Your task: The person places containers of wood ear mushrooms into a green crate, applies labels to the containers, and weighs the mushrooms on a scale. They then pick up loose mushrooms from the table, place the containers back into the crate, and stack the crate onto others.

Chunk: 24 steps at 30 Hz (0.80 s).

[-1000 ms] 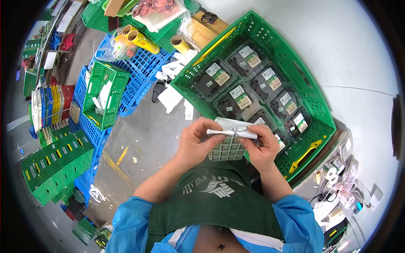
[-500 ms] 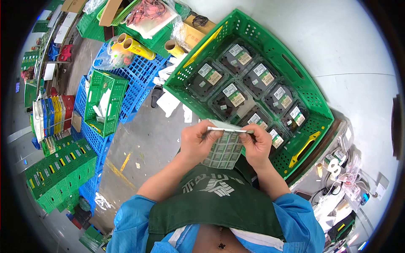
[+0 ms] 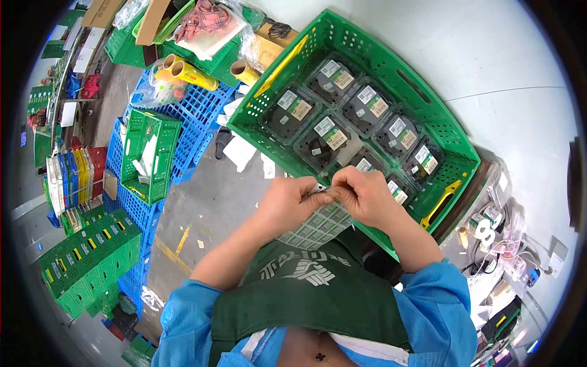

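Both hands are close together at the centre of the head view, their fingertips meeting. The left hand (image 3: 287, 200) pinches the upper edge of a pale gridded sheet (image 3: 323, 227) between thumb and fingers; the right hand (image 3: 369, 197) has its thumb and bent fingers at that same edge, though its exact grip is partly hidden. From the fingers, the sheet slopes toward the near side, by the dark green apron (image 3: 299, 309). Just beyond the hands and to the right is a large green crate (image 3: 452, 139), with labelled clear packs (image 3: 325, 144) of dark contents set in rows inside. Far left, a smaller green crate (image 3: 169, 160) stands on a blue pallet (image 3: 208, 111), and yellow rolls (image 3: 194, 76) lie beyond.
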### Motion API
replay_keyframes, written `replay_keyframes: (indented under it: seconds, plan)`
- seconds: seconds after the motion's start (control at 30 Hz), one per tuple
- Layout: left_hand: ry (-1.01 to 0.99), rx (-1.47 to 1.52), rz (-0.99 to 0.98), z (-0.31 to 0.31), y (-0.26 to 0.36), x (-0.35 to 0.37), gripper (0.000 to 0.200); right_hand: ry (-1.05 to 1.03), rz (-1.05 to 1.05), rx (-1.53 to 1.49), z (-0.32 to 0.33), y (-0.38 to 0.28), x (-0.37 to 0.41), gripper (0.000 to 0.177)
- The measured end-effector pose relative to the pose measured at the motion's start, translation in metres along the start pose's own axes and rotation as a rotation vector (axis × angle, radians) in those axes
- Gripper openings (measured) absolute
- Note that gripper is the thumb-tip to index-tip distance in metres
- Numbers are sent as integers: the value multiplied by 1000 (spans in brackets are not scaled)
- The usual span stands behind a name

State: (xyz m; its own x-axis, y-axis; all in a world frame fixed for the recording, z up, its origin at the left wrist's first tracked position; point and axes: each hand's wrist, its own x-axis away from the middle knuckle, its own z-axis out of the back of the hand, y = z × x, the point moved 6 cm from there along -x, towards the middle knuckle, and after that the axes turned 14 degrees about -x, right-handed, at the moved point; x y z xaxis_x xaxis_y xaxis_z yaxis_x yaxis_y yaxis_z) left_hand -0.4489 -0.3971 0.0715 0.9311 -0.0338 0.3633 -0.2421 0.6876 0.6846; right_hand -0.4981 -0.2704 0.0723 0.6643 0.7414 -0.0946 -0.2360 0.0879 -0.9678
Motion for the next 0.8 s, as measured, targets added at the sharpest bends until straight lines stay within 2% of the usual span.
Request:
replay_keyframes:
  seconds: [0.03, 0.1, 0.17, 0.2, 0.27, 0.33, 0.4, 0.47, 0.5, 0.57, 0.6, 0.7, 0.77, 0.8]
  plan:
    - [-59, -3, 21, -4, -3, -1, 25, 31, 33, -33, 0, -3, 0, 19]
    - [-128, -3, 43, -13, -9, 1, 21, 97, 28, -4, 1, 4, 5, 19]
    - [-161, 302, 61, -27, -19, 3, 23, 202, 42, 18, 5, 12, 8, 18]
    - [-167, 306, 60, -30, -22, 2, 23, 204, 35, 21, 3, 18, 8, 18]
    - [-240, 131, 134, -38, -33, 2, 21, 238, 42, 22, 0, 30, 11, 18]
    - [-248, 136, 182, -45, -46, -1, 20, 263, -36, -9, 2, 46, 12, 17]
    - [-255, 137, 229, -40, -57, 1, 20, 642, -253, -62, 27, 87, 30, 15]
    - [-205, 277, 316, -23, -77, 10, 21, 586, -541, -77, 36, 162, 66, 18]
    - [-208, 278, 314, -17, -87, 15, 21, 589, -543, -76, 32, 190, 88, 18]
    - [-108, 344, 349, -8, -107, 24, 21, 158, -627, 112, -4, 240, 125, 19]
    - [-112, 346, 351, -8, -108, 25, 21, 156, -632, 112, -12, 257, 132, 19]
    - [-76, 368, 349, -9, -111, 27, 21, 99, -669, 410, -23, 270, 134, 34]
    - [-123, 142, 294, -11, -111, 26, 20, 146, -731, 448, -10, 269, 137, 36]
    - [-135, 140, 285, -12, -110, 27, 20, 189, -788, 495, 2, 266, 145, 37]
